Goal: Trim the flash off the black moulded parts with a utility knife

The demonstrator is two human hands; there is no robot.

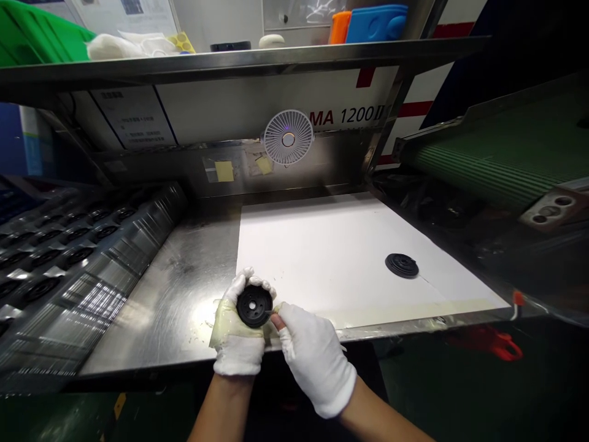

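Note:
My left hand [239,325], in a white glove with a yellowish palm patch, is closed around a round black plastic disc [254,306]. The disc's face, with a pale centre hole and smaller holes, is turned up toward me. At its right rim is my right hand [313,350], also white-gloved, with a bare thumb tip showing. Its thumb and fingers pinch a thin pointed tool [269,312], mostly hidden in the grip, whose tip meets the rim. A second black disc [402,265] lies on the white sheet [317,245] to the right.
Stacked clear trays [124,276] of black discs stand at left on the steel bench [184,264]. A small fan [288,138] hangs under the shelf [230,63]. The shelf holds a green bin [41,37]. A green conveyor belt [501,147] is at right.

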